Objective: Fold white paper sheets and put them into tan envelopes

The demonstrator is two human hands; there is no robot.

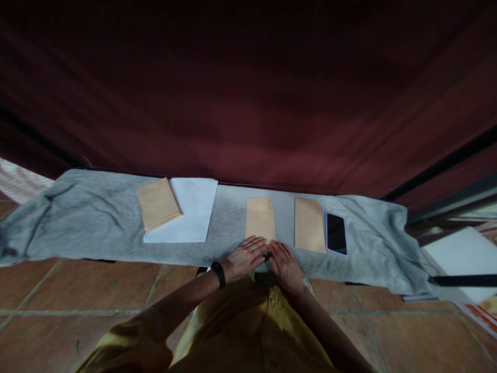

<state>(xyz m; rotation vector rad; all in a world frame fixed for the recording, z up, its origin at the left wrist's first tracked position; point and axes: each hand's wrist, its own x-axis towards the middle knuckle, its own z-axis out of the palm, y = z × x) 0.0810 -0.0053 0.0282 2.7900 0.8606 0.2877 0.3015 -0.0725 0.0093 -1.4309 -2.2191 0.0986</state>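
Observation:
A brown paper envelope (260, 217) lies flat in front of me on the grey cloth, its lower end partly hidden by my fingers. My left hand (245, 257), with a dark band on its wrist, rests its outstretched fingers on the lower left edge of the envelope. At the lower right corner is my right hand (286, 265), its fingers also extended and fairly flat. The fingertips of both hands nearly meet. Right of the hands lies a second brown envelope (308, 224), with a phone (336, 234) beside it.
A stack of brown envelopes (158, 203) overlaps white paper sheets (196, 212) on the left. Grey cloth (97, 212) covers the narrow surface. Behind it hangs a dark red curtain (248, 129). Tiled floor (50, 336) shows below, and a white panel (462, 254) stands at the right.

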